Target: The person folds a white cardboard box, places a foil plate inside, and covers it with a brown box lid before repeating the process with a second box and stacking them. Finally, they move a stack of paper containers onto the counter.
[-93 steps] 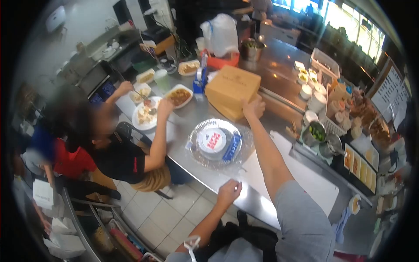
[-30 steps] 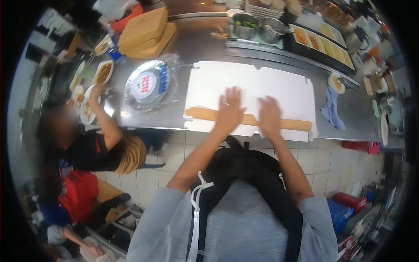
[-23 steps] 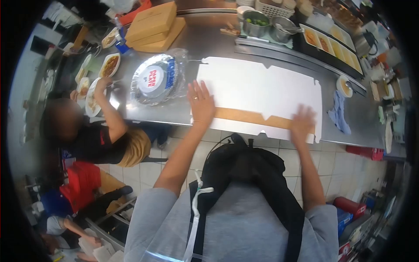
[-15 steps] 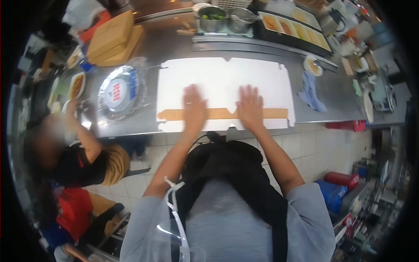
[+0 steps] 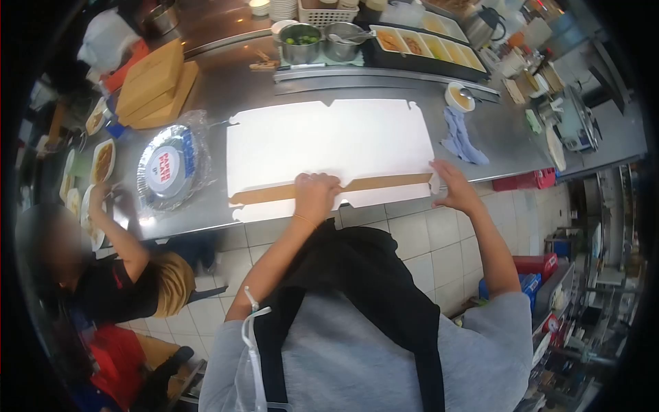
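A flat, unfolded cardboard box (image 5: 322,144), white on its upper face, lies on the steel counter in front of me. Its near edge carries a folded-up strip showing brown cardboard (image 5: 391,182). My left hand (image 5: 316,196) is closed over this strip near its middle, fingers curled on the far side. At the right end, my right hand (image 5: 456,188) has its thumb and fingers around the small corner tab. The near edge of the cardboard reaches past the counter's front edge.
Wrapped paper plates (image 5: 165,168) and brown folded boxes (image 5: 147,86) lie to the left. Behind stand a metal pot (image 5: 301,44) and a tray of toppings (image 5: 432,49). A blue cloth (image 5: 461,137) and bowl (image 5: 459,97) are right. A co-worker (image 5: 117,268) is at left.
Both hands lay flat on the cardboard before. My left hand has curled over the brown strip, and my right hand has moved right to the end tab. The view has shifted and turned slightly.
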Demonstrator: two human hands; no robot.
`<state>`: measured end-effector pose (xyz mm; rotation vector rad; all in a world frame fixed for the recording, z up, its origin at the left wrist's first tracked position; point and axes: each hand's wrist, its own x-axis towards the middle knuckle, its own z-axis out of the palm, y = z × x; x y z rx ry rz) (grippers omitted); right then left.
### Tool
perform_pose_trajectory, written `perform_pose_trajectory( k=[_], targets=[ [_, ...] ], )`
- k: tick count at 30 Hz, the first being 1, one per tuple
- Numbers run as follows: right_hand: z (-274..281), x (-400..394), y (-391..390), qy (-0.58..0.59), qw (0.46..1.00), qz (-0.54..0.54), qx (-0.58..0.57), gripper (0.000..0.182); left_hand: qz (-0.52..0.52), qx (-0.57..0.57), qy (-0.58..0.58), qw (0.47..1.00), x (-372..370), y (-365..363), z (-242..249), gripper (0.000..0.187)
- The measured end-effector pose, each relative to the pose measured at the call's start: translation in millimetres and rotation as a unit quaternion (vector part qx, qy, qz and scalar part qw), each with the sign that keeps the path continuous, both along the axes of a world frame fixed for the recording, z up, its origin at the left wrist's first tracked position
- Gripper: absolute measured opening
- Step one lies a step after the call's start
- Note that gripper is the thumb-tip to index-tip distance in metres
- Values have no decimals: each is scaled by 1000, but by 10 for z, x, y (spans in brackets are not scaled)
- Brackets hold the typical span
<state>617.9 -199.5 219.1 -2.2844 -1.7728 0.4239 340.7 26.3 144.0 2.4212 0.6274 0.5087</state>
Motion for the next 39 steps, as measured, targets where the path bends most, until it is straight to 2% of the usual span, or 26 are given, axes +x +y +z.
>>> perform_pose_trajectory(
  k=[1, 2, 6, 7, 9, 10, 12, 13, 17, 22, 24, 25, 26, 27, 28, 30, 32, 34, 36, 37, 39],
  targets=[
    [-41, 81, -21, -5, 1000, -7, 0, 78, -15, -78, 38, 996, 49, 93, -70, 20],
    [-176, 167, -42, 25, 1000, -5, -2, 69, 3, -140, -8, 990, 82, 148, -143, 16],
    [-491, 403, -22, 69, 997, -36, 24, 48, 5, -143, 49, 989, 100, 253, -185, 18],
    [-518, 431, -7, 73, 996, -36, 24, 48, -1, -145, 51, 988, 90, 259, -198, 18],
    [-553, 478, 54, 222, 965, -125, 56, 35, 0, -147, 54, 988, 91, 266, -223, 19],
    [-625, 502, 44, 226, 966, -116, 54, 35, 1, -125, 31, 992, 115, 251, -235, 19],
    [-783, 505, 66, 229, 951, -197, 61, 30, 25, -98, 12, 995, 98, 221, -244, 20],
    [-822, 485, 132, 238, 953, -178, 59, 30, 12, -96, 10, 995, 88, 214, -239, 19],
    [-874, 583, 10, 190, 958, -173, 124, 29, -14, -128, 26, 991, 51, 212, -156, 19],
    [-694, 523, 22, 230, 955, -181, 52, 32, -29, -101, 0, 994, 75, 219, -298, 20],
    [-643, 614, 37, 198, 969, -146, 16, 34, -39, -55, -85, 994, 56, 259, -515, 31],
    [-605, 645, 62, 87, 994, -68, -1, 36, -32, -9, -88, 996, -46, 226, -379, 43],
    [-509, 604, 196, -24, 999, 20, -8, 38, 4, 113, -11, 994, -157, 175, -193, 51],
    [-354, 422, 394, -11, 999, 13, 40, 40, 62, 170, -2, 983, -270, 149, -54, 54],
    [-182, 221, 595, 10, 997, 0, 81, 41, 129, 170, 7, 977, -410, 137, 90, 54],
    [75, -339, 1003, 68, 990, 78, 97, 45, 206, 168, 35, 963, -707, 31, 272, 54],
    [39, -976, 1275, 110, 979, 124, 120, 45, 348, 52, 68, 934, -947, -62, 385, 53],
    [-97, -1381, 1436, 117, 977, 134, 119, 42, 355, 45, 81, 930, -1086, -7, 330, 53],
    [-343, -1522, 1568, 127, 976, 162, 79, 29, 362, 36, 88, 927, -1142, 94, 209, 54],
    [-432, -1530, 1603, 129, 974, 165, 81, 29, 341, 33, 83, 936, -1160, 146, 141, 54],
    [-555, -1531, 1639, 113, 980, 118, 115, 17, 321, 29, 77, 944, -1158, 223, 60, 55]
  ],
)
